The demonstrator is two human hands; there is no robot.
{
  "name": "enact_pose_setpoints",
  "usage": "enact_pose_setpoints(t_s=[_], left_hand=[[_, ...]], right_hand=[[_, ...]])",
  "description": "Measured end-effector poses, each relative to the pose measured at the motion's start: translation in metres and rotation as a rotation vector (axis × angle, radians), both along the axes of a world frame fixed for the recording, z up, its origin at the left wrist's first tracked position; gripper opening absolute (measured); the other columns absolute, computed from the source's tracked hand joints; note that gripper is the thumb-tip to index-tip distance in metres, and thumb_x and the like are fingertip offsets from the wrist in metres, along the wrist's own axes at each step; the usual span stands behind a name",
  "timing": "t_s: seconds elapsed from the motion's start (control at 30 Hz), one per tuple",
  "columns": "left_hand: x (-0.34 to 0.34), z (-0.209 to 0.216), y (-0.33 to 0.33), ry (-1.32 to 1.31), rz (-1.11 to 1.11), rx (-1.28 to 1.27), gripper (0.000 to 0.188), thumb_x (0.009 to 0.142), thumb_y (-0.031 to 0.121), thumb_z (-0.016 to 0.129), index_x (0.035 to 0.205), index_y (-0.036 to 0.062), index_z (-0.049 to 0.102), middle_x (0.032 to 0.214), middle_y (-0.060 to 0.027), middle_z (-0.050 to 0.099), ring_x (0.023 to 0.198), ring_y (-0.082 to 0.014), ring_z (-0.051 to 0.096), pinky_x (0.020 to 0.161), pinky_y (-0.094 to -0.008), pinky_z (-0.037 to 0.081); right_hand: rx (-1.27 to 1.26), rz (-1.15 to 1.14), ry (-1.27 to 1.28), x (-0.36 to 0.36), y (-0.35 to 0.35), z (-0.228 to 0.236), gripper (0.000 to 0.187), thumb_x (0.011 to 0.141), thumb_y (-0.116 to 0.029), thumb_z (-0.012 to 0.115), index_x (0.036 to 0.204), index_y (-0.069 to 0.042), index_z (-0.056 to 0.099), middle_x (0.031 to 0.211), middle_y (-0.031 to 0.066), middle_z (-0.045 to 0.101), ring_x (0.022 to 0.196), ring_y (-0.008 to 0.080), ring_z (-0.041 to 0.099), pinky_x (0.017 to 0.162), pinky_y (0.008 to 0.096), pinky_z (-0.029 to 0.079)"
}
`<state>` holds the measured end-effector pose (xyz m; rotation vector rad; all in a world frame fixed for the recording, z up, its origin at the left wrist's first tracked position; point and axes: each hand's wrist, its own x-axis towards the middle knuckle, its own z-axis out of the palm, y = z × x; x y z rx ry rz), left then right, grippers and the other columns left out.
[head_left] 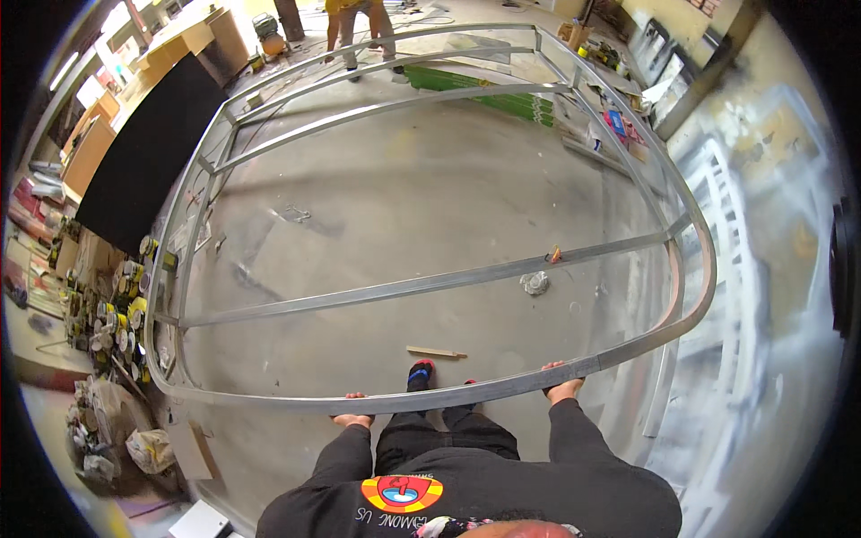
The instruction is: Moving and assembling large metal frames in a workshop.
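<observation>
Fingers of both hands grip the large galvanized steel frame (430, 394).

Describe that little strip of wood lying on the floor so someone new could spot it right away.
Start at the big metal stud frame that both hands hold by its near rail. Look through it to the concrete floor, just beyond the person's red-and-black shoe. The wooden strip lies there: short, flat and pale tan, unlike the crumpled white wad further out.

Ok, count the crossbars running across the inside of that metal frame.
4: one nearest the hands, holding the frame's near rail; three close together at the far end. Short side braces not counted.
</observation>
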<state>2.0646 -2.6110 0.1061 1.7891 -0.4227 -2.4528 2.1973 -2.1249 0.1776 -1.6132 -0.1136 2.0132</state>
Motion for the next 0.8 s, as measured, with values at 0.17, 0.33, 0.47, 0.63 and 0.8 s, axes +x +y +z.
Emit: enact_pose_setpoints(t_s=[0.17,0.33,0.47,0.63,0.8], left_hand=[[-0.009,0.015,0.011,0.0,-0.004,0.037,0.045,0.08,0.054,0.04,0.075,0.0104,0.05,0.066,-0.003,0.054,0.06,-0.0209,0.056,0.061,-0.0386,0.05],[-0.022,0.04,0.024,0.068,-0.009,0.026,0.041,0.081,0.048,0.041,0.075,0.009,0.05,0.065,-0.0056,0.053,0.059,-0.0209,0.055,0.062,-0.0355,0.052],[-0.03,0.036,-0.005,0.078,-0.038,-0.058,0.041,0.082,0.047,0.04,0.076,0.008,0.051,0.066,-0.0058,0.053,0.06,-0.0208,0.055,0.063,-0.0356,0.052],[-0.036,0.044,-0.009,0.159,-0.002,0.011,0.045,0.081,0.048,0.038,0.077,0.0064,0.054,0.066,-0.0059,0.055,0.059,-0.0204,0.054,0.063,-0.0355,0.051],[-0.05,0.067,-0.02,0.279,0.003,0.029,0.051,0.08,0.055,0.036,0.077,0.0068,0.054,0.066,-0.0063,0.055,0.062,-0.0213,0.056,0.066,-0.0373,0.05]], right_hand=[[0.01,-0.027,0.032,0.005,0.005,-0.005,0.054,0.082,-0.061,0.038,0.077,-0.008,0.052,0.069,0.0067,0.056,0.065,0.026,0.056,0.069,0.0434,0.047],[0.007,-0.055,0.017,0.006,0.008,-0.015,0.055,0.082,-0.062,0.039,0.077,-0.008,0.051,0.069,0.0066,0.056,0.066,0.0263,0.056,0.069,0.0435,0.048],[-0.043,-0.066,0.081,-0.017,-0.009,-0.006,0.056,0.083,-0.061,0.038,0.076,-0.007,0.051,0.068,0.0066,0.056,0.066,0.0264,0.056,0.07,0.043,0.048],[-0.056,-0.103,0.088,-0.018,-0.012,0.015,0.059,0.084,-0.062,0.035,0.074,-0.007,0.052,0.067,0.0078,0.056,0.065,0.0263,0.056,0.069,0.0428,0.048],[0.001,-0.078,0.161,-0.029,-0.008,0.063,0.059,0.085,-0.06,0.033,0.072,-0.006,0.053,0.062,0.0092,0.055,0.06,0.0269,0.055,0.066,0.0444,0.049]])
